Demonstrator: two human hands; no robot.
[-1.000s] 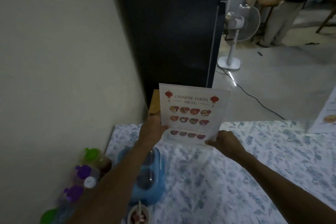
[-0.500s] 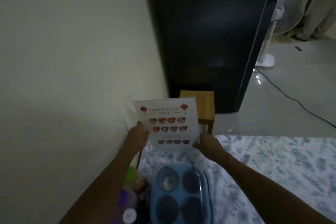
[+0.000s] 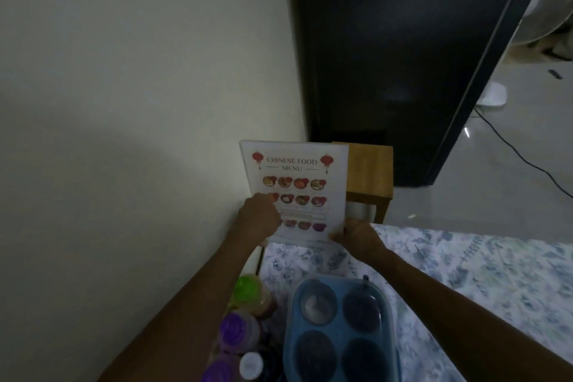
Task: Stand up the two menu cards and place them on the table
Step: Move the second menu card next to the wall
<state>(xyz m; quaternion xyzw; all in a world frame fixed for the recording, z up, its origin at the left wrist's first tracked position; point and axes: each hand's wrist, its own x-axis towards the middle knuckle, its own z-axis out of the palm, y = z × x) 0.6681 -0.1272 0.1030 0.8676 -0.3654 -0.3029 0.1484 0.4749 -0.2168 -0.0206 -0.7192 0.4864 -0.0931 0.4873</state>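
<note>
A white menu card (image 3: 305, 177) headed "Chinese Food Menu", with red lanterns and small dish pictures, stands upright at the far left corner of the table (image 3: 483, 270), close to the wall. My left hand (image 3: 259, 220) grips its lower left edge, thumb over the front. My right hand (image 3: 356, 237) holds its lower right corner. The card's bottom edge sits at the table's far edge; whether it rests on the floral cloth is unclear. No second menu card is in view.
A blue four-compartment lidded container (image 3: 339, 329) lies on the table just before my hands. Bottles with green (image 3: 248, 288), purple and white caps stand at the left edge by the wall. Behind the table are a wooden stool (image 3: 369, 170), a black cabinet (image 3: 403, 56) and a floor cable.
The card, held in both hands, has gone left toward the wall corner while my view turned left and down. The second card at the right edge is no longer in sight.
</note>
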